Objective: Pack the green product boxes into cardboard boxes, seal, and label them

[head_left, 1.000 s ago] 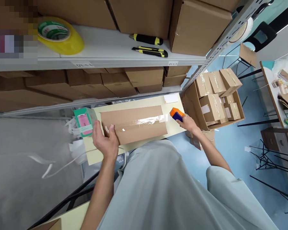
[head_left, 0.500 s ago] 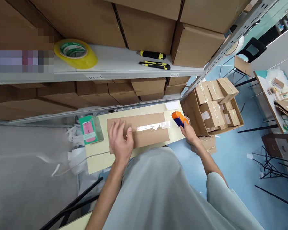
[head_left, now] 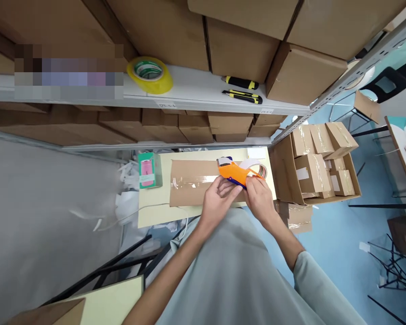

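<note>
A flat brown cardboard box (head_left: 192,184) lies on a pale yellow table (head_left: 155,211), with a strip of clear tape along its middle. Above its right end I hold an orange and blue tape dispenser (head_left: 235,173). My right hand (head_left: 260,198) grips the dispenser from the right. My left hand (head_left: 219,202) touches its underside from the left, fingers against the blue part. A green and pink small carton (head_left: 149,169) stands at the table's left end.
A shelf above carries a yellow tape roll (head_left: 150,74), two black and yellow utility knives (head_left: 242,89) and large cardboard boxes. An open carton (head_left: 321,160) with several taped small boxes sits to the right on the blue floor. White paper scraps (head_left: 128,203) lie left of the table.
My right hand brought the dispenser from beyond the box's right end back over the box. My left hand left the box's left part and moved right onto the dispenser.
</note>
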